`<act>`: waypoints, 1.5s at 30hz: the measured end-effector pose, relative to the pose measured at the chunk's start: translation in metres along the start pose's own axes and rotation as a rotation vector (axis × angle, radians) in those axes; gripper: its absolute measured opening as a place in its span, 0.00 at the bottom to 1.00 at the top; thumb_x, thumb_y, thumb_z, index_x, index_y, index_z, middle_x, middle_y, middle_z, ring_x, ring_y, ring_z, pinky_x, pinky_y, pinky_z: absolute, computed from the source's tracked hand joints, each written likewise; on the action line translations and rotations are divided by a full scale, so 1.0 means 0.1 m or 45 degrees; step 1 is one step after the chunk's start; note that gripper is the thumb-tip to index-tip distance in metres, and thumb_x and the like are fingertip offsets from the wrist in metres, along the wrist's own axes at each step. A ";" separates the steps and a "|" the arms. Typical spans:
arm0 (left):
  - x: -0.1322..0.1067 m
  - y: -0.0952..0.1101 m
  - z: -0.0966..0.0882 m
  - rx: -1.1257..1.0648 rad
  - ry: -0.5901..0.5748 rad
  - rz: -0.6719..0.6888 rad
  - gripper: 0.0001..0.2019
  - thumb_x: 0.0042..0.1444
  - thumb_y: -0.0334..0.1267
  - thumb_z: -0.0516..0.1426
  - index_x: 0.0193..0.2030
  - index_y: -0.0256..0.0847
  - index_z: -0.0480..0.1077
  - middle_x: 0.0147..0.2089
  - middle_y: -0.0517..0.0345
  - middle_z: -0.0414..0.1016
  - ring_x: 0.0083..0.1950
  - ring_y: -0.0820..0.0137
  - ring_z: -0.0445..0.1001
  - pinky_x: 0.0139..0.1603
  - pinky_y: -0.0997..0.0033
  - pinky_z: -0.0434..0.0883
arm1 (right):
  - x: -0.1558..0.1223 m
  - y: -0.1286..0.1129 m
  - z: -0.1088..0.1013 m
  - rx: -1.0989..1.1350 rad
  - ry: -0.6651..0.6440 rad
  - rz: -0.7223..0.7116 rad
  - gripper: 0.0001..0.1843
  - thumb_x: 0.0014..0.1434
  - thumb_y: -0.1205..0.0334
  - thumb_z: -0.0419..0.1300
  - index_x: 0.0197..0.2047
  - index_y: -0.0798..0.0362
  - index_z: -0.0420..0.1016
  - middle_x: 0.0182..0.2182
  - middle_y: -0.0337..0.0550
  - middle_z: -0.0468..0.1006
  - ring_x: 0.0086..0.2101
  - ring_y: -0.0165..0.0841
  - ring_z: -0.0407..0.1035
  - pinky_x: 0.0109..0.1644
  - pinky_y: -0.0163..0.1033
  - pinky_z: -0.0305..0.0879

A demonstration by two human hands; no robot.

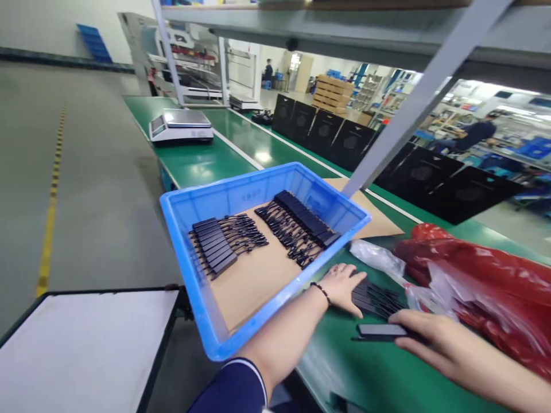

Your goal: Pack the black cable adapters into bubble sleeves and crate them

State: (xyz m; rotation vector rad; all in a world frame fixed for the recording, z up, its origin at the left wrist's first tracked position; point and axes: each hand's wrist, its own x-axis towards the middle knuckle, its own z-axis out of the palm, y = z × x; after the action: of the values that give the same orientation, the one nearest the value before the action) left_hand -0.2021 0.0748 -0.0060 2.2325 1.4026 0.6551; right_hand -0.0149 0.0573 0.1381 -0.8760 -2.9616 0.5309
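Note:
My left hand lies flat with fingers spread on a small row of flat black tags on the green bench. Beside it my right hand pinches a single black tag that rests on the bench. To the left sits a blue plastic bin, lined with brown cardboard. Two neat rows of black tags with cords lie in the bin, one on the left and one on the right.
A red plastic bag and clear wrapping lie at the right. A weighing scale stands farther up the green conveyor. Black boxes line the far side. A white-topped cart stands low at the left. A grey frame post rises overhead.

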 end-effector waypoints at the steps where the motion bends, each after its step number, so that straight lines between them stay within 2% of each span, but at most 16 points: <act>1: 0.01 0.00 -0.01 -0.047 0.003 -0.035 0.50 0.35 0.62 0.58 0.63 0.42 0.46 0.63 0.44 0.49 0.63 0.51 0.47 0.60 0.49 0.52 | -0.07 0.06 0.21 0.042 -0.146 0.067 0.08 0.55 0.54 0.53 0.31 0.45 0.71 0.25 0.37 0.75 0.25 0.31 0.69 0.27 0.33 0.63; 4: 0.03 -0.01 -0.06 -0.171 -0.023 -0.124 0.44 0.43 0.65 0.49 0.63 0.42 0.45 0.64 0.46 0.46 0.65 0.56 0.44 0.61 0.53 0.51 | -0.08 0.27 0.80 -0.029 -0.139 0.273 0.08 0.56 0.58 0.51 0.30 0.49 0.69 0.27 0.42 0.74 0.28 0.35 0.69 0.32 0.37 0.63; 6: 0.03 0.00 -0.08 -0.164 -0.097 -0.110 0.44 0.43 0.65 0.49 0.64 0.44 0.43 0.66 0.48 0.43 0.66 0.56 0.40 0.62 0.52 0.49 | -0.01 0.42 1.04 -0.138 0.034 0.357 0.09 0.55 0.56 0.52 0.28 0.51 0.67 0.28 0.45 0.73 0.31 0.37 0.68 0.35 0.39 0.63; 8: 0.04 0.02 -0.06 -0.083 -0.194 -0.086 0.50 0.36 0.64 0.55 0.64 0.46 0.41 0.67 0.49 0.39 0.67 0.53 0.34 0.62 0.47 0.46 | 0.03 0.54 1.14 -0.237 0.263 0.418 0.10 0.54 0.54 0.54 0.28 0.52 0.65 0.28 0.48 0.71 0.32 0.40 0.66 0.36 0.42 0.62; 10: 0.05 0.05 -0.03 0.006 -0.216 -0.094 0.55 0.30 0.61 0.59 0.64 0.46 0.40 0.67 0.48 0.38 0.66 0.49 0.33 0.61 0.45 0.45 | -0.03 0.57 1.12 -0.266 0.443 0.446 0.12 0.55 0.53 0.53 0.30 0.53 0.65 0.29 0.49 0.69 0.33 0.41 0.64 0.37 0.44 0.61; 12: 0.07 0.07 0.01 0.064 -0.178 -0.106 0.55 0.28 0.59 0.61 0.64 0.45 0.41 0.66 0.48 0.40 0.66 0.49 0.36 0.61 0.46 0.48 | -0.20 0.48 1.08 -0.177 0.469 0.393 0.13 0.57 0.52 0.50 0.32 0.53 0.65 0.30 0.49 0.69 0.33 0.39 0.64 0.38 0.43 0.61; 16: 0.09 0.10 0.03 0.104 -0.130 -0.104 0.54 0.28 0.55 0.62 0.63 0.45 0.44 0.65 0.48 0.44 0.64 0.50 0.42 0.59 0.50 0.53 | -0.65 0.06 1.12 0.168 0.076 0.039 0.20 0.52 0.46 0.55 0.41 0.51 0.67 0.36 0.47 0.71 0.36 0.37 0.65 0.41 0.40 0.62; 18: 0.10 0.10 0.02 0.104 -0.134 -0.104 0.53 0.28 0.54 0.62 0.63 0.45 0.45 0.64 0.48 0.44 0.64 0.50 0.42 0.59 0.50 0.54 | -0.77 -0.11 1.24 0.244 -0.029 -0.025 0.19 0.51 0.48 0.56 0.42 0.51 0.68 0.37 0.47 0.72 0.37 0.38 0.66 0.43 0.41 0.62; 20: 0.10 0.10 0.01 0.094 -0.146 -0.096 0.53 0.28 0.54 0.62 0.63 0.46 0.45 0.64 0.48 0.44 0.64 0.50 0.42 0.59 0.50 0.54 | -0.77 -0.15 1.35 0.307 -0.025 0.062 0.12 0.56 0.55 0.51 0.38 0.52 0.69 0.34 0.47 0.73 0.35 0.36 0.67 0.41 0.41 0.62; 22: 0.10 0.09 0.01 0.079 -0.153 -0.092 0.52 0.28 0.54 0.62 0.63 0.46 0.46 0.65 0.48 0.44 0.64 0.50 0.41 0.59 0.49 0.53 | -0.68 -0.08 1.36 0.453 -0.001 0.238 0.12 0.58 0.59 0.46 0.36 0.53 0.69 0.32 0.46 0.73 0.32 0.34 0.67 0.38 0.39 0.63; 25: 0.10 0.07 0.02 0.069 -0.142 -0.098 0.52 0.28 0.53 0.62 0.63 0.47 0.45 0.65 0.50 0.43 0.64 0.49 0.41 0.60 0.49 0.52 | -0.52 0.08 1.21 0.808 0.008 0.485 0.15 0.57 0.54 0.49 0.41 0.54 0.69 0.28 0.41 0.72 0.27 0.31 0.64 0.31 0.35 0.61; 28: 0.10 0.07 0.03 0.082 -0.134 -0.093 0.52 0.29 0.53 0.62 0.63 0.47 0.45 0.65 0.50 0.43 0.64 0.50 0.40 0.60 0.49 0.52 | -0.45 0.17 1.00 0.990 0.002 0.581 0.20 0.54 0.50 0.53 0.45 0.53 0.69 0.21 0.34 0.66 0.21 0.27 0.58 0.25 0.33 0.56; 32: 0.10 0.07 0.04 0.085 -0.143 -0.093 0.52 0.29 0.53 0.62 0.64 0.47 0.45 0.65 0.50 0.42 0.65 0.50 0.40 0.60 0.49 0.51 | -0.46 0.16 0.87 0.895 0.079 0.581 0.20 0.51 0.49 0.56 0.43 0.52 0.71 0.18 0.32 0.61 0.21 0.27 0.56 0.25 0.33 0.55; 39: 0.10 0.07 0.03 0.103 -0.133 -0.084 0.52 0.29 0.54 0.62 0.63 0.46 0.45 0.65 0.49 0.43 0.64 0.49 0.41 0.60 0.50 0.52 | -0.44 0.16 0.80 0.708 0.082 0.518 0.15 0.52 0.53 0.55 0.40 0.51 0.71 0.21 0.34 0.67 0.23 0.28 0.61 0.28 0.33 0.59; 42: 0.12 0.08 0.01 0.116 -0.143 -0.068 0.52 0.28 0.53 0.62 0.63 0.46 0.46 0.64 0.48 0.44 0.63 0.48 0.43 0.58 0.50 0.54 | -0.38 0.18 0.91 0.498 0.079 0.392 0.11 0.55 0.57 0.53 0.39 0.51 0.70 0.28 0.38 0.73 0.27 0.30 0.66 0.32 0.34 0.62; 45: 0.12 0.10 -0.03 0.110 -0.146 -0.049 0.52 0.28 0.53 0.62 0.62 0.45 0.47 0.62 0.48 0.46 0.61 0.49 0.45 0.57 0.50 0.55 | -0.27 0.23 1.15 0.157 0.220 0.200 0.08 0.56 0.60 0.53 0.37 0.53 0.70 0.31 0.43 0.74 0.32 0.33 0.67 0.36 0.38 0.62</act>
State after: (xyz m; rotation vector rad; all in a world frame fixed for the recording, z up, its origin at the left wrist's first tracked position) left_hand -0.1925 0.0819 0.0036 2.2644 1.4376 0.4546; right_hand 0.0085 0.0249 0.0247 -1.0869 -2.6895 0.6019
